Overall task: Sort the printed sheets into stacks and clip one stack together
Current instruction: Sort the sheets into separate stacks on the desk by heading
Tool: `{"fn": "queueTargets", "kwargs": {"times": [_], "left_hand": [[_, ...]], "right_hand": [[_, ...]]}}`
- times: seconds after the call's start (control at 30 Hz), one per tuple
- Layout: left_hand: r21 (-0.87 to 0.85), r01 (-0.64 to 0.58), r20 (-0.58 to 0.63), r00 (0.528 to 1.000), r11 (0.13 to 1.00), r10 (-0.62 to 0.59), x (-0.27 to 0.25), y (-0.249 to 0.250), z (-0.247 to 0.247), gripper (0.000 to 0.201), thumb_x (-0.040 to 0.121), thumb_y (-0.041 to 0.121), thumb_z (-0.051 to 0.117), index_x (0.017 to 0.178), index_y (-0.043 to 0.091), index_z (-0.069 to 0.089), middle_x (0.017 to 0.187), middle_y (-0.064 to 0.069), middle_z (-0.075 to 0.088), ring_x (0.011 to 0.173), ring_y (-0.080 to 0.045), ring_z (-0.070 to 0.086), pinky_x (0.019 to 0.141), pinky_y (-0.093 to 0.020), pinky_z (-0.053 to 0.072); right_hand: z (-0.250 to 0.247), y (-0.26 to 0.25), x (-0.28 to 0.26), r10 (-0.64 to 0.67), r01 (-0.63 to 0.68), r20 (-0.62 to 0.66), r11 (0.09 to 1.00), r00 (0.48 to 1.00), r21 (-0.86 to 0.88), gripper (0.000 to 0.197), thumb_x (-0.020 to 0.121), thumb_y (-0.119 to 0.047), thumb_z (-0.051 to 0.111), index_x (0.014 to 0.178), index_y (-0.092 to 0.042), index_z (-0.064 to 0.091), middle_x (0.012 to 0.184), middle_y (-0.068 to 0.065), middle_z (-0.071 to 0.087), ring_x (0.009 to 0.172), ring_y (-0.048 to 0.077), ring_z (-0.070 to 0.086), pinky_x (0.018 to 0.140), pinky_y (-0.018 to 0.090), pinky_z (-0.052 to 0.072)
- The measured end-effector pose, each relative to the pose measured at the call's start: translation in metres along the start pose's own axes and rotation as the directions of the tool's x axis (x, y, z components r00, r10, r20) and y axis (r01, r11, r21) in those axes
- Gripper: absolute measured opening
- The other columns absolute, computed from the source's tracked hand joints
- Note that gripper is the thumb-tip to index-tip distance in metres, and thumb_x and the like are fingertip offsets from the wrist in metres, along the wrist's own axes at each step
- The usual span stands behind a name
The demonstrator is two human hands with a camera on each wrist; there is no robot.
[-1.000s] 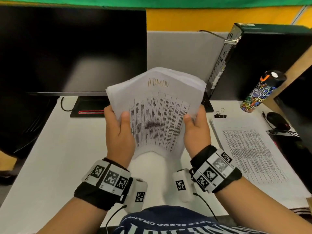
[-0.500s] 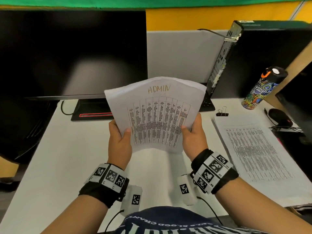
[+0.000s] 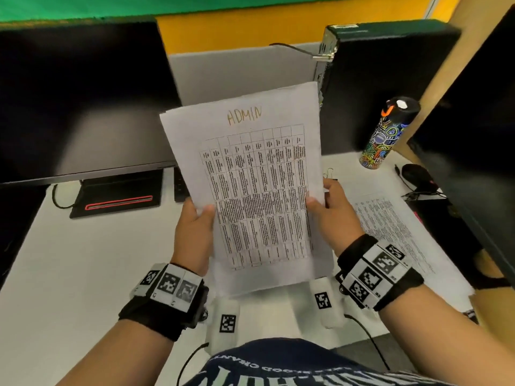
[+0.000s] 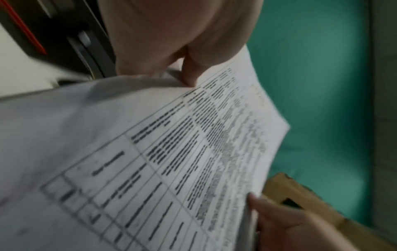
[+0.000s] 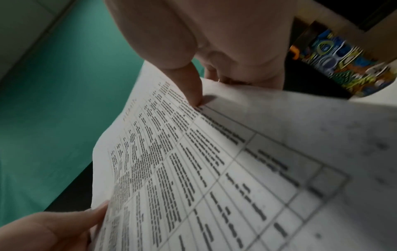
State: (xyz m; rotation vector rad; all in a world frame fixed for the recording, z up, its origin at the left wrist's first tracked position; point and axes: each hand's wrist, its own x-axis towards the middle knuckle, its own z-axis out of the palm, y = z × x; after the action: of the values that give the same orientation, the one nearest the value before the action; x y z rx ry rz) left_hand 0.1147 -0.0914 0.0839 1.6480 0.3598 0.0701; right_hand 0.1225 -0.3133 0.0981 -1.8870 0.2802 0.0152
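Note:
I hold a stack of printed sheets upright over the white desk, its top page marked "ADMIN" above a table. My left hand grips the stack's left edge, thumb on the front. My right hand grips the right edge the same way. In the left wrist view the left thumb presses on the sheets. The right wrist view has the right thumb on the page. A second stack of printed sheets lies flat on the desk at the right. A black binder clip peeks out behind the held stack.
A dark monitor on its stand fills the back left. At the back right a black computer case stands, with a colourful bottle beside it. Near the right edge lie a black mouse and cables.
The held stack went from bowed and fanned to straight and squared up. Both hands now grip lower on its side edges, and it stands taller before me.

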Motion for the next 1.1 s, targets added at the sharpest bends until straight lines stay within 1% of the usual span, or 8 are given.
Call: {"fn": "queueTargets", "kwargs": {"times": [0.1, 0.3, 0.43, 0.63, 0.8, 0.9, 1.03, 1.1], "left_hand": [[0.048, 0.056, 0.105, 0.993, 0.997, -0.061, -0.003, 0.001, 0.047, 0.032, 0.095, 0.019, 0.043, 0.123, 0.025, 0.054, 0.113, 0.007, 0.066, 0.099, -0.011, 0.063, 0.083, -0.032, 0.053], [0.195, 0.215, 0.341, 0.900, 0.957, -0.271, -0.012, -0.025, 0.148, 0.036, 0.088, 0.016, 0.047, 0.123, 0.019, 0.053, 0.117, -0.002, 0.065, 0.104, -0.023, 0.062, 0.095, -0.047, 0.051], [0.217, 0.298, 0.361, 0.860, 0.930, -0.360, -0.020, -0.042, 0.203, 0.040, 0.086, 0.009, 0.053, 0.123, 0.017, 0.043, 0.112, -0.008, 0.063, 0.101, -0.029, 0.063, 0.088, -0.047, 0.054], [0.376, 0.368, 0.375, 0.779, 0.850, -0.503, -0.016, -0.075, 0.255, 0.064, 0.066, 0.023, 0.056, 0.127, 0.007, 0.046, 0.115, -0.014, 0.063, 0.102, -0.033, 0.063, 0.087, -0.046, 0.055], [0.648, 0.256, 0.228, 0.833, 0.717, -0.503, -0.010, -0.082, 0.274, 0.031, 0.080, 0.009, 0.050, 0.111, 0.010, 0.055, 0.129, -0.011, 0.045, 0.117, -0.033, 0.049, 0.097, -0.031, 0.043], [0.585, 0.344, 0.198, 0.818, 0.734, -0.541, -0.008, -0.079, 0.277, 0.038, 0.083, 0.011, 0.049, 0.120, 0.003, 0.051, 0.127, -0.015, 0.045, 0.118, -0.035, 0.048, 0.100, -0.040, 0.044], [0.345, 0.516, 0.202, 0.775, 0.784, -0.599, -0.001, -0.082, 0.280, 0.062, 0.062, 0.016, 0.059, 0.120, -0.005, 0.052, 0.117, -0.026, 0.058, 0.106, -0.040, 0.058, 0.074, -0.033, 0.047], [0.305, 0.543, 0.203, 0.765, 0.782, -0.611, -0.001, -0.078, 0.280, 0.045, 0.072, 0.010, 0.061, 0.113, -0.008, 0.054, 0.089, -0.022, 0.057, 0.078, -0.035, 0.058, 0.066, -0.033, 0.040]], "right_hand": [[-0.053, 0.015, 0.014, 0.038, -0.037, 0.004, 0.982, 0.999, -0.188, 0.030, 0.093, -0.015, 0.047, 0.123, -0.019, 0.048, 0.106, -0.002, 0.062, 0.097, 0.017, 0.058, 0.086, 0.032, 0.046], [-0.151, 0.069, 0.051, 0.211, -0.203, -0.037, 0.854, 0.977, -0.479, 0.028, 0.093, -0.007, 0.046, 0.120, -0.007, 0.053, 0.110, 0.012, 0.060, 0.098, 0.023, 0.054, 0.086, 0.027, 0.039], [-0.184, 0.107, 0.068, 0.292, -0.296, -0.085, 0.824, 0.953, -0.483, 0.030, 0.094, -0.003, 0.044, 0.122, -0.004, 0.053, 0.119, 0.016, 0.058, 0.097, 0.020, 0.051, 0.083, 0.023, 0.035], [-0.199, 0.145, 0.086, 0.408, -0.409, -0.130, 0.734, 0.904, -0.542, 0.031, 0.096, -0.011, 0.040, 0.125, -0.005, 0.050, 0.123, 0.020, 0.058, 0.114, 0.033, 0.054, 0.092, 0.030, 0.039], [-0.203, 0.158, 0.098, 0.410, -0.462, -0.233, 0.651, 0.882, -0.602, 0.038, 0.090, -0.006, 0.043, 0.127, -0.008, 0.046, 0.127, 0.021, 0.050, 0.115, 0.037, 0.051, 0.094, 0.037, 0.043], [-0.203, 0.162, 0.102, 0.440, -0.492, -0.239, 0.659, 0.866, -0.570, 0.047, 0.088, -0.016, 0.055, 0.133, -0.012, 0.042, 0.131, 0.018, 0.047, 0.116, 0.033, 0.052, 0.090, 0.034, 0.044], [-0.200, 0.168, 0.107, 0.499, -0.538, -0.235, 0.643, 0.834, -0.544, 0.051, 0.082, -0.029, 0.067, 0.123, -0.007, 0.046, 0.119, 0.015, 0.057, 0.105, 0.031, 0.060, 0.084, 0.035, 0.050], [-0.200, 0.172, 0.110, 0.541, -0.568, -0.224, 0.633, 0.811, -0.526, 0.054, 0.079, -0.032, 0.070, 0.120, -0.004, 0.048, 0.113, 0.015, 0.063, 0.098, 0.030, 0.064, 0.077, 0.034, 0.054]]}}
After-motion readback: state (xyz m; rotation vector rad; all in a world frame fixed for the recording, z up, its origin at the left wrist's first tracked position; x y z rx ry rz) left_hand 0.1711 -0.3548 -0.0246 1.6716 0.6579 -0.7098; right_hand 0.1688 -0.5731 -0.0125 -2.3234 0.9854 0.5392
